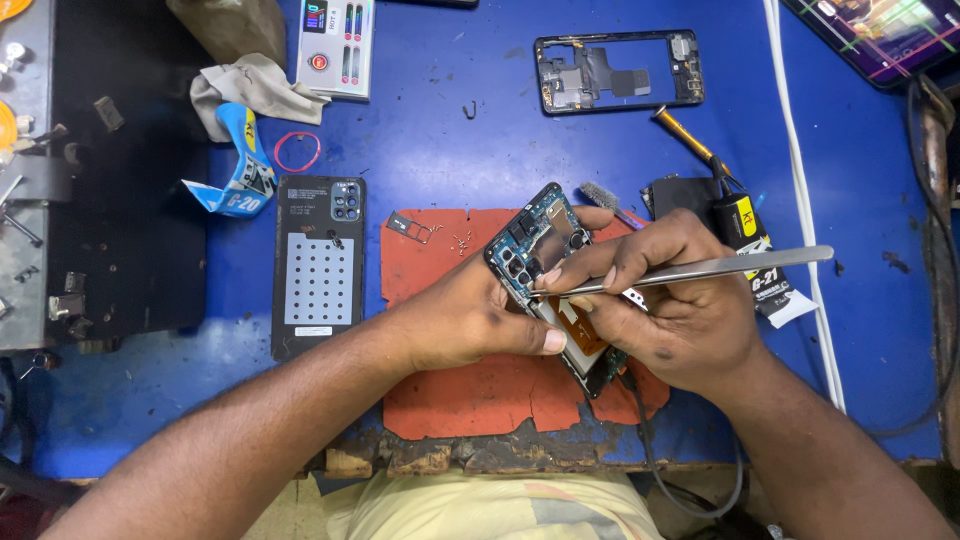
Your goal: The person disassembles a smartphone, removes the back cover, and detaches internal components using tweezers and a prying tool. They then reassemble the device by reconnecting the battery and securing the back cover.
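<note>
My left hand (470, 315) grips an opened smartphone (532, 243), its circuit board and camera modules facing up, tilted above a worn orange mat (470, 390). My right hand (665, 305) pinches metal tweezers (720, 267), whose tips touch the phone's board near its middle. The phone's lower half is hidden between both hands. A small SIM tray (415, 228) and tiny screws (462, 240) lie on the mat just left of the phone.
A black phone back cover (320, 265) lies left of the mat. A black phone frame (618, 72) rests at the back. A glue tube (752, 240), brush (600, 195), white cable (800, 200), cloth (250, 88), red rubber band (297, 152) and a white device (336, 45) surround them on the blue table (450, 140).
</note>
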